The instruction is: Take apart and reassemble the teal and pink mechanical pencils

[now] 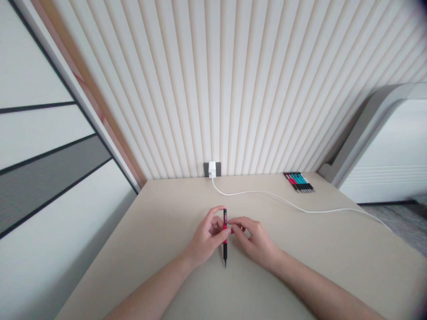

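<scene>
Red pen (225,226), tip toward 6 o'clock, is held above the table (167,284) between both hands: left hand (207,238) fingers grasp the barrel, and right hand (255,240) fingers pinch it from 3 o'clock. Spare pens (298,181) lie at 1 o'clock.

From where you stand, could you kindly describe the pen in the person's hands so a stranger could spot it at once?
Below the white charger on the beige table, left hand and right hand meet at a red pen with a black tip. Unlike the row of pens at the far edge, it is held.
</scene>
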Tool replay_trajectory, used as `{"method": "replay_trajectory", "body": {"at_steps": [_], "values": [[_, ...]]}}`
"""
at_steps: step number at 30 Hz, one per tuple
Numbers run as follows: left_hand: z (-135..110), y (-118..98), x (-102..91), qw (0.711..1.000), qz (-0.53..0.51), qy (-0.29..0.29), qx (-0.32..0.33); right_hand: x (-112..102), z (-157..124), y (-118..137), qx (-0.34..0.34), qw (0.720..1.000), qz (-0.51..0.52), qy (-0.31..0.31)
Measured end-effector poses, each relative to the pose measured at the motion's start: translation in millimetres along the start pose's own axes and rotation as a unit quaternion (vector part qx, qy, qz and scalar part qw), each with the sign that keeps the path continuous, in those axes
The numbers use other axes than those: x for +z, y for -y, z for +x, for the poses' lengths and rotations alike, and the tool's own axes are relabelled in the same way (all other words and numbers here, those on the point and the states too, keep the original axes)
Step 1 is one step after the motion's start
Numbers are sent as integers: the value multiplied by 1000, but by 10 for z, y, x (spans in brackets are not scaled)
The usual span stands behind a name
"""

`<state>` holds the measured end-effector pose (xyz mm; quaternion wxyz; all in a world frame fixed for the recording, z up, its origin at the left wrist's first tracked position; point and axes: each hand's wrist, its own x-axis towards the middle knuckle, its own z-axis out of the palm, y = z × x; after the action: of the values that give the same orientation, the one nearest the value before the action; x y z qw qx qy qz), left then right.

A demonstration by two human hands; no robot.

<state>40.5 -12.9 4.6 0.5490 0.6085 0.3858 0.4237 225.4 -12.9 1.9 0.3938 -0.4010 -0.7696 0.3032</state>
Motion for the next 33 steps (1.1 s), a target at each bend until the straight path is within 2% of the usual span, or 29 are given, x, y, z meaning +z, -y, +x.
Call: {"method": "replay_trajectory", "body": {"at_steps": [18,28,33], "values": [[0,-7,-5,1000,-20,-1,-5,-9,1,6,-5,1000,2,18],[5,-40,1,999,-30,-22,-5,-14,1,-8,-7,1000,-3,23],[0,-27,-8,999,-32,-4,-1,-3,7,-17,-2,1000,-8,26]]}}
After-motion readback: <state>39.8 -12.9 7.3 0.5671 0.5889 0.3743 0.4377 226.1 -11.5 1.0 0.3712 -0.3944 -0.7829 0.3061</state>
